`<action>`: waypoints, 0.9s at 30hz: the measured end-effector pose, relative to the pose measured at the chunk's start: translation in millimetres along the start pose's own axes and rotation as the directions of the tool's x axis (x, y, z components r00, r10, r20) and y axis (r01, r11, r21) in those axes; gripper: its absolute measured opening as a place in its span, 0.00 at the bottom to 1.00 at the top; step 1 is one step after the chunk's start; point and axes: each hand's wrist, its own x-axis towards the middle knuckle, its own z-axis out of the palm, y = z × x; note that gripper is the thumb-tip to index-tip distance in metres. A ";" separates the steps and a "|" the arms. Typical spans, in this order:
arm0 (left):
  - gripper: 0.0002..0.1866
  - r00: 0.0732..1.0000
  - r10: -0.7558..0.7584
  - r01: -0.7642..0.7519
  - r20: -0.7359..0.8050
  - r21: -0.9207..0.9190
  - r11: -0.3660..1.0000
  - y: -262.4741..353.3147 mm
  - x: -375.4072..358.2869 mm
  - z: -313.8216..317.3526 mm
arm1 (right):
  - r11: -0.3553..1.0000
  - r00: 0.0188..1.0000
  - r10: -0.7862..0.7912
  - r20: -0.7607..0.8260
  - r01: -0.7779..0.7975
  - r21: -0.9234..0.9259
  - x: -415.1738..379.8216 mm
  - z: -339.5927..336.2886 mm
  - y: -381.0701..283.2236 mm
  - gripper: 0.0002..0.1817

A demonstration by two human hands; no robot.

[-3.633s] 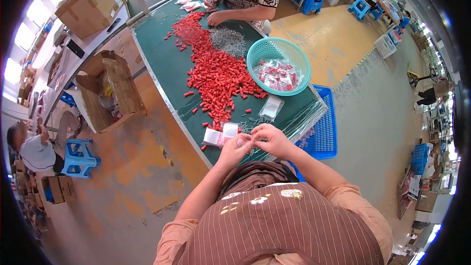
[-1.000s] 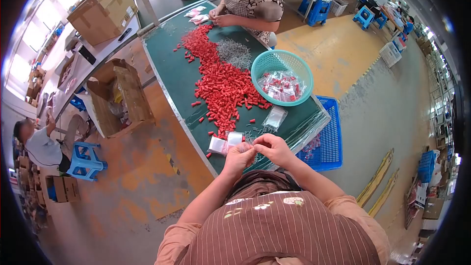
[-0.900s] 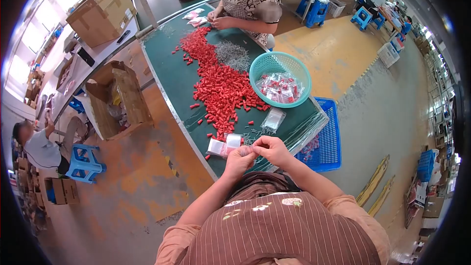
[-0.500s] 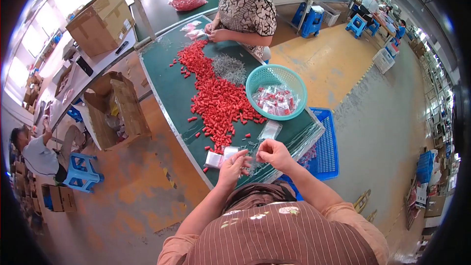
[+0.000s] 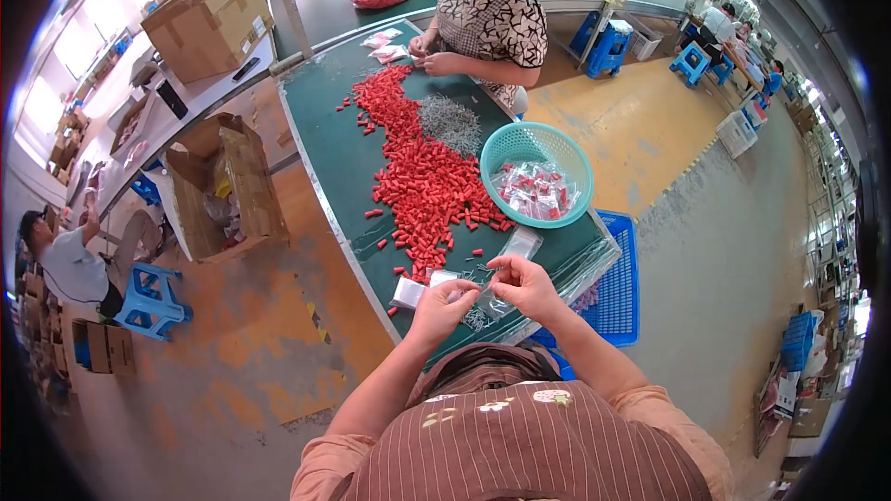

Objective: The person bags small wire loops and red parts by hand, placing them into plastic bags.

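Observation:
My left hand [image 5: 443,312] and my right hand [image 5: 525,288] almost meet over the near end of the green table. Thumb and fingers of both are pinched together; whatever sits between them is too small to make out. Small grey screws [image 5: 477,317] lie under the hands. Beside my left hand are stacks of small white-and-clear bags [image 5: 408,292]. Past my right hand lies a stack of clear plastic bags [image 5: 522,243]. A large heap of red plugs [image 5: 422,181] spreads up the table, next to a pile of grey screws [image 5: 450,123].
A turquoise basket [image 5: 583,153] holds filled clear bags at the table's right edge, above a blue crate [image 5: 617,269]. A co-worker [image 5: 487,23] works at the far end. An open cardboard box [image 5: 255,190] and blue stool [image 5: 153,301] are left.
My left hand has moved right and its fingers have closed together, close to my right hand. The view has shifted slightly, so the table appears a little to the right.

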 end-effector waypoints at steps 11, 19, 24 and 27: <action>0.08 1.000 -0.008 0.004 0.027 0.150 0.989 2.1 -0.2 -2.6 | 0.995 0.998 0.021 0.059 -0.015 -0.101 -5.2 2.7 -3.0 0.16; 0.06 0.984 -0.176 0.173 -0.007 -0.142 0.975 -1.3 -2.0 -4.1 | 0.731 0.920 -0.373 -0.118 0.213 -0.648 -14.6 12.2 -26.6 0.12; 0.05 0.993 -0.102 0.089 -0.063 -0.184 0.979 -19.5 1.6 10.2 | 0.883 0.994 -0.076 -0.080 0.030 -0.469 -17.7 26.8 -19.4 0.11; 0.05 0.992 -0.058 0.042 -0.110 -0.142 0.989 -27.8 0.6 15.6 | 0.862 0.995 -0.067 -0.070 0.022 -0.507 -14.1 28.3 -8.6 0.10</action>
